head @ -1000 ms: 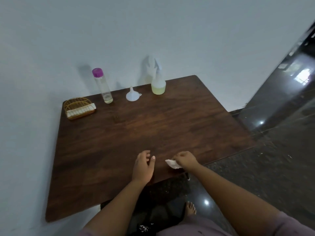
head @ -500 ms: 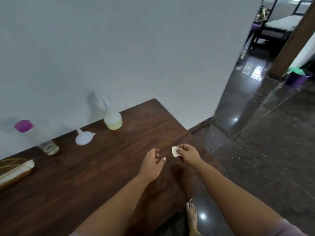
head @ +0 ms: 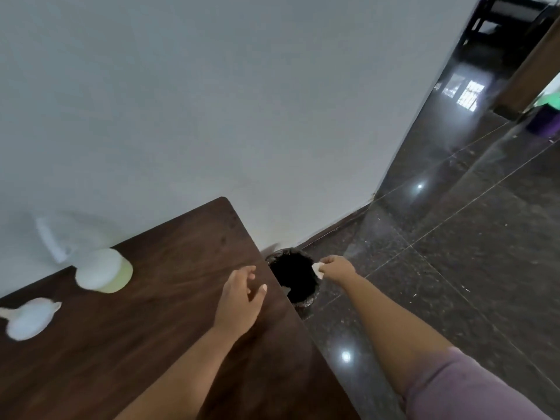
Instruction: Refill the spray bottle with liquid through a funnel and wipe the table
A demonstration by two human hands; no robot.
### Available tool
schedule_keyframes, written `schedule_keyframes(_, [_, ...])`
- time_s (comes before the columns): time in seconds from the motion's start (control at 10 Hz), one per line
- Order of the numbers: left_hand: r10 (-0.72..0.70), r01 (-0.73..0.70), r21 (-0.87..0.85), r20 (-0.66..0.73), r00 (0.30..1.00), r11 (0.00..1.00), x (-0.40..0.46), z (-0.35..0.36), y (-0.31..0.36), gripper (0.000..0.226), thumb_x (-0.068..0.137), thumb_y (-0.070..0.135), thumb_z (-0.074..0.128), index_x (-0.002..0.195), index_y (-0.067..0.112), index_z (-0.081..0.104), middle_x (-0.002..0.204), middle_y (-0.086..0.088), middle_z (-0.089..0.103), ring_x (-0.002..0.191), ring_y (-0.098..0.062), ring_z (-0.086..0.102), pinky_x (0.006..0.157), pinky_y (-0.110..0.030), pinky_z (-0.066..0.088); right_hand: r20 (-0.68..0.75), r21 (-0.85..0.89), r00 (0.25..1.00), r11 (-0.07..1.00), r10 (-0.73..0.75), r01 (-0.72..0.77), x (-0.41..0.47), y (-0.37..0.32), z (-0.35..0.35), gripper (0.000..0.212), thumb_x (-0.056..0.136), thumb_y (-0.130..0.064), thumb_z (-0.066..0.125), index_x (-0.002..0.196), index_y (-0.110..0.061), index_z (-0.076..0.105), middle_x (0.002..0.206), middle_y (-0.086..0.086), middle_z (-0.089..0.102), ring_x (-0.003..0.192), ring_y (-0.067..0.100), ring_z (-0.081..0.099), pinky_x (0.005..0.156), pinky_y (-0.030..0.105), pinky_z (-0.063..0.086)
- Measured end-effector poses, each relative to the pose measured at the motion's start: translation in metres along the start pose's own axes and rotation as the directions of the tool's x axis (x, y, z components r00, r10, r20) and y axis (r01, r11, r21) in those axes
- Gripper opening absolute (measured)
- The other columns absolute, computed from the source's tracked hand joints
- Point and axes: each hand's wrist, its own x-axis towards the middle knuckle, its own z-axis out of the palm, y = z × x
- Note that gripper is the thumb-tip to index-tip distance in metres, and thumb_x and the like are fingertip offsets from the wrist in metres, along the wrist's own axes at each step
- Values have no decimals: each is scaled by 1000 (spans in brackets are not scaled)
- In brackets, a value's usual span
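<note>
My right hand [head: 338, 268] pinches a small crumpled white tissue [head: 317, 269] out past the table's right edge, right over the mouth of a black-lined bin [head: 292, 275] on the floor. My left hand [head: 242, 295] hovers open above the dark wooden table [head: 169, 328] near that edge, holding nothing. The spray bottle [head: 103, 269], blurred, stands by the wall with pale yellow liquid in its base. A white funnel [head: 28, 318] lies on the table at the far left.
A white wall runs behind the table. To the right lies a glossy dark tiled floor, with a doorway, dark furniture and a purple tub with a green lid at the far upper right.
My view has swung right, so the purple-capped bottle and basket left the frame. My right hand carried the tissue off the table to above the bin. My left hand stayed over the table.
</note>
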Motion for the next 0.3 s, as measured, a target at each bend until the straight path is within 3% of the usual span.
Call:
schedule_keyframes(0.1, [-11, 11, 18, -11, 1000, 1000, 23, 3, -1, 43, 94, 32, 60, 134, 23, 48, 115, 11, 51, 90, -2, 52, 80, -14, 38, 35, 144, 998, 988, 44, -48, 29, -12, 14, 53, 93, -7, 41, 143, -17, 32, 123, 17, 56, 75, 23, 56, 57, 32, 45])
schedule_keyframes(0.2, [-42, 42, -18, -33, 999, 999, 32, -1, -5, 44, 93, 30, 61, 135, 21, 49, 118, 11, 49, 102, -6, 52, 92, -22, 44, 42, 175, 996, 981, 78, -84, 44, -18, 24, 56, 91, 0, 34, 143, -19, 30, 131, 20, 46, 71, 21, 50, 50, 30, 38])
schedule_keyframes(0.3, [-62, 64, 18, -98, 993, 998, 34, -5, -15, 47, 94, 33, 60, 138, 21, 46, 127, 9, 50, 120, -13, 48, 105, -34, 44, -43, 78, 999, 997, -9, 12, 48, -30, 31, 47, 93, -3, 36, 138, -18, 38, 140, 15, 34, 86, 25, 53, 62, 32, 42])
